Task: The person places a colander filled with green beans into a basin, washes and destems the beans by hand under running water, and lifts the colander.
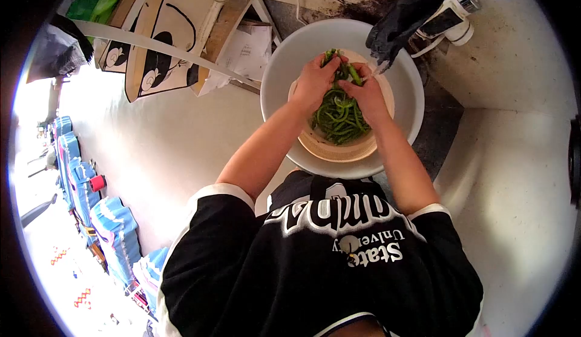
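A cream colander (331, 150) sits inside a wide pale grey basin (279, 64). Curled, thin green vegetables (340, 119) fill part of it; peppers or beans, I cannot tell which. Over the far side of the heap, my left hand (315, 81) has its fingers closed around some green pieces. Close beside it, my right hand (367, 95) pinches a thicker green pod (354, 75) between thumb and fingers. The two hands' fingertips nearly meet, and they partly hide what lies between them.
A dark cloth (402, 19) hangs by the basin's far right rim, near a white device with a dark panel (448, 21). A white-framed rack (175, 53) with cardboard stands at the far left. Pale walls (514, 173) rise on the right.
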`<state>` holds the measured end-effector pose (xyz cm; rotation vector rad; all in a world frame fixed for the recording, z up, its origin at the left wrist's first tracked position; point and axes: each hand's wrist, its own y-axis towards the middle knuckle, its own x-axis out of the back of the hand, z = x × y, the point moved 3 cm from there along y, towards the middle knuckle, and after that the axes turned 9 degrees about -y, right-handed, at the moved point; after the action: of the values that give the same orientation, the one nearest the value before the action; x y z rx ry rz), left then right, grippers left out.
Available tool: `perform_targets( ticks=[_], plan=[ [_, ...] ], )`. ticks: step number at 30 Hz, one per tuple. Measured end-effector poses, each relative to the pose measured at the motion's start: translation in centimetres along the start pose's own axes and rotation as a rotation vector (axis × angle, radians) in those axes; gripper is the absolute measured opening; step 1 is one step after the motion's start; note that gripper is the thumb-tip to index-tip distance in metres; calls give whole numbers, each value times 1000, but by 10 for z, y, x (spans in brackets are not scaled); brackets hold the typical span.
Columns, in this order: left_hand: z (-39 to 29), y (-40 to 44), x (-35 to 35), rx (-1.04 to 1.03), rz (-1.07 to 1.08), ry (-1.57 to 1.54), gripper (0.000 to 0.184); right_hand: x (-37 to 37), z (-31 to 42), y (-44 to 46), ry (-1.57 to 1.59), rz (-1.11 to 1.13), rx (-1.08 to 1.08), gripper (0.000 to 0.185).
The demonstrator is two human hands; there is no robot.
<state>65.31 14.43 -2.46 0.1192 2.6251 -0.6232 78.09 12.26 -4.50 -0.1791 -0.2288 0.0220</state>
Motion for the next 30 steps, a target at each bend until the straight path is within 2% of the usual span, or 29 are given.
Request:
perform_targets(
  ticks=[3,6,9,12,15,18,19,21,22,24,27,30],
  plan=[
    [0,0,4,-37,-47,209,22,1,4,2,147,-14,-111,24],
    [-12,-1,2,-225,-12,392,27,9,22,-3,-1,-40,-34,22],
    [-18,-3,4,-26,23,272,19,11,9,5,-219,73,105,26],
    [-3,3,22,159,143,170,17,17,9,6,-501,180,207,32],
    [-7,1,45,123,-64,-97,18,22,1,10,-1022,371,210,30],
    [-7,-2,60,108,-3,-284,17,13,-17,2,-1236,150,543,22],
    [-6,-3,60,144,23,-301,17,1,-23,0,-1302,283,468,19],
    [-1,-11,62,219,69,-339,19,-36,-22,-14,-1420,558,308,16],
    [1,-14,64,228,96,-331,19,-50,-46,-18,-1436,511,300,22],
    [4,-18,65,241,154,-313,19,-66,-61,-25,-1525,446,350,20],
    [-2,-28,60,165,79,-188,20,-78,-72,-31,-1545,383,421,20],
    [-7,-30,64,196,80,-130,21,-72,-72,-37,-1466,380,432,19]
  ],
)
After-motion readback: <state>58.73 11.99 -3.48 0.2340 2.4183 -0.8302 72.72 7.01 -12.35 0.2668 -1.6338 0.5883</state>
